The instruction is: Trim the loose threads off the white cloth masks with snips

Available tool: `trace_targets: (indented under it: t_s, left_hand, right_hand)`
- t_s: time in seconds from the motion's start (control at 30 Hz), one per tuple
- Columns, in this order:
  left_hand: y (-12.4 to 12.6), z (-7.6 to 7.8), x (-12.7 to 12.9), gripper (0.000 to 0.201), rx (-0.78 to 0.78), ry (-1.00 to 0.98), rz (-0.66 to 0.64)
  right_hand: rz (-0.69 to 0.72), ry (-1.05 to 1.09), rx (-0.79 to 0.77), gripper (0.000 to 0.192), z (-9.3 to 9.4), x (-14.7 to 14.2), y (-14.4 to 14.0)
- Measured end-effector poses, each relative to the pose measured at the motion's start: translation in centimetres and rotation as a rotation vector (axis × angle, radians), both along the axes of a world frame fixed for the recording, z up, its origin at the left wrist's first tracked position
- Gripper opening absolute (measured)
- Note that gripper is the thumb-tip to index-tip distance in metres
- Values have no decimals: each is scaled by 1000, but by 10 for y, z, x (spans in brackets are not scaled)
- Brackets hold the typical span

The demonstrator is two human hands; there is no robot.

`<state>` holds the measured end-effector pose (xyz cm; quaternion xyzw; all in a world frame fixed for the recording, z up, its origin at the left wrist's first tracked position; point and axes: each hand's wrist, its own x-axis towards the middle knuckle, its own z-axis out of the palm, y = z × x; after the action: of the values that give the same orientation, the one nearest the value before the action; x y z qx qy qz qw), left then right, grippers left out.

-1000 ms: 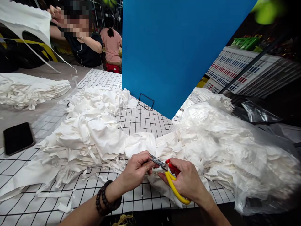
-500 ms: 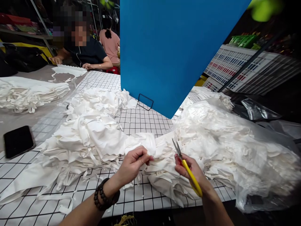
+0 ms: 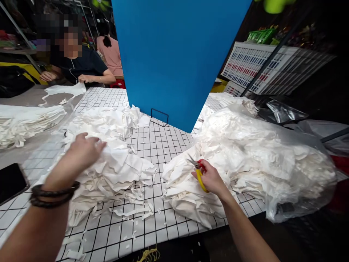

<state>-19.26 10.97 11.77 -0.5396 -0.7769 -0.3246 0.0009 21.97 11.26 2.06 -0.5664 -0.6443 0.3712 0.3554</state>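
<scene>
Scissors with yellow handles sit gripped in the right hand, lower centre, over the right cloth heap — blades nearly closed. Left hand lies fingers spread on the left cloth pile.

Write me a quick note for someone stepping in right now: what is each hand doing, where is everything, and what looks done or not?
Left hand: open, palm down on the left pile of white cloth pieces.
Right hand: gripping the yellow-handled scissors, blades pointing at the right pile.
The right pile spills from a clear plastic bag on the grid-patterned table.
Done, by the look of it: the left pile, with small white scraps on the table in front of it.
Left: probably the large heap in the bag.
A phone lies at far left.
</scene>
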Motion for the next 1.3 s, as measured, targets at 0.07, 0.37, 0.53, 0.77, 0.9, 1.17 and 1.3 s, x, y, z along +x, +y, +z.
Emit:
trace_targets:
  t_s: [0.07, 0.37, 0.53, 0.77, 0.9, 1.17, 1.3]
  left_hand:
    - [-8, -24, 40, 47, -87, 95, -97]
    - [-9, -88, 202, 26, -212, -834, -883]
    - [7, -75, 189, 35, -253, -1015, -885]
    - [-16, -58, 195, 39, -497, -1489, -970]
    - [-12, -77, 209, 46, -218, -1148, -804]
    - [24, -115, 226, 60, -140, -1143, -920]
    - [38, -110, 233, 58, -187, -1154, -1019]
  right_hand:
    - [48, 7, -7, 21, 5, -15, 9]
    - [132, 432, 131, 28, 104, -35, 30]
    - [-70, 521, 312, 31, 135, -12, 46]
    - [-108, 703, 376, 32, 151, -15, 60]
    - [-60, 735, 413, 29, 164, -30, 65]
    - [-29, 701, 524, 27, 194, -25, 60]
    - [12, 755, 473, 26, 206, -14, 55]
